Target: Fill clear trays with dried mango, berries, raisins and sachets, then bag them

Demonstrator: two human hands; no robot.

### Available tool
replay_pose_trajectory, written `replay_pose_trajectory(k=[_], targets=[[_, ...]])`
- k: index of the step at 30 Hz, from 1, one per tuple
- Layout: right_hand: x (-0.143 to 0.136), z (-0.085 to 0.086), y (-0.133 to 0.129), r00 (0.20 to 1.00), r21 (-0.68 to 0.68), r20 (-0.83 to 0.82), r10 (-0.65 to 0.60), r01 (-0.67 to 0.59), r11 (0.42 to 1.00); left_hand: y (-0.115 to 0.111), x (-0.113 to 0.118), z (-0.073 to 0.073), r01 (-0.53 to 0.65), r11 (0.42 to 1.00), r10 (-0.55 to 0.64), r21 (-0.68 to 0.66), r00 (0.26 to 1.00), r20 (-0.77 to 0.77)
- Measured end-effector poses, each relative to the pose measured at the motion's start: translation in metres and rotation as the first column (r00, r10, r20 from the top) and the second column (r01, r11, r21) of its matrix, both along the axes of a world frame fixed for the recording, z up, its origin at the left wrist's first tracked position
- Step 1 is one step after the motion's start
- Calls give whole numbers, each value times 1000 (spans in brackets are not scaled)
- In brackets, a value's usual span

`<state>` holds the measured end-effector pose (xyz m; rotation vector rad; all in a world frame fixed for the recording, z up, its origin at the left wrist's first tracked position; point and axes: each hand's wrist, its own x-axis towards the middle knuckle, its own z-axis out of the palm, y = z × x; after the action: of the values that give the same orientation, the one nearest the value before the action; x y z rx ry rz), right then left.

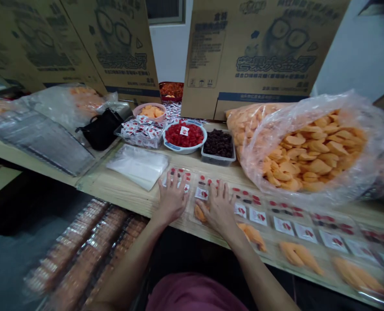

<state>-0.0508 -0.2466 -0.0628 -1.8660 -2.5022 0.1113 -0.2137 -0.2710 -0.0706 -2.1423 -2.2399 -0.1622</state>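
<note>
My left hand lies over the leftmost clear plastic tray, fingers spread across its red and dark pieces and white sachets. Over the second tray is my right hand, palm down with fingers apart, beside a white printed sachet and an orange candy piece partly hidden under the thumb. Neither hand visibly grips anything. To the right runs a row of similar trays with red and dark pieces, sachets such as this sachet, and curved orange pieces.
Behind stand a bowl of red pieces, a tub of dark pieces, a box of sachets and a large bag of orange pieces. Clear plastic sheets lie left. Stacked packed trays sit below the table's edge.
</note>
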Motion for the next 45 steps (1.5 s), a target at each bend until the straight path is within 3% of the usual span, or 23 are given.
replay_pose_trajectory(k=[4,9,15,22,27,30,34,37,40,43,45], targets=[[-18,-9,0,999,-37,-8,44,-44,998,-10,-16,-7,-66,997,66,-30,998,-8],[-26,-14,8,999,-98,-17,-27,25,995,-12,-17,-10,-106,993,106,-48,994,17],[-36,1,25,992,-181,-92,-90,73,981,-9,-23,1,-115,992,116,-58,993,5],[-37,12,40,951,-181,-248,-183,140,973,-9,-25,-3,-129,990,127,-51,991,-43],[-31,38,43,947,-99,-302,-109,82,992,-6,-19,-4,-129,990,126,-64,990,-56],[-7,60,39,960,-82,-277,40,-65,994,-6,-5,0,-128,989,125,-75,991,-52],[64,68,31,941,-119,-173,290,-312,943,-9,20,6,-136,988,134,-73,991,-25],[127,52,30,911,-190,-78,405,-413,891,-10,37,7,-134,988,136,-72,990,29],[178,28,31,902,-236,-14,431,-422,876,-9,53,4,-141,988,145,-57,986,87],[207,9,32,904,-151,-19,428,-426,892,-10,65,3,-166,985,171,-55,977,127],[212,3,34,887,-61,-54,458,-461,886,-11,66,5,-167,984,174,-61,975,141]])
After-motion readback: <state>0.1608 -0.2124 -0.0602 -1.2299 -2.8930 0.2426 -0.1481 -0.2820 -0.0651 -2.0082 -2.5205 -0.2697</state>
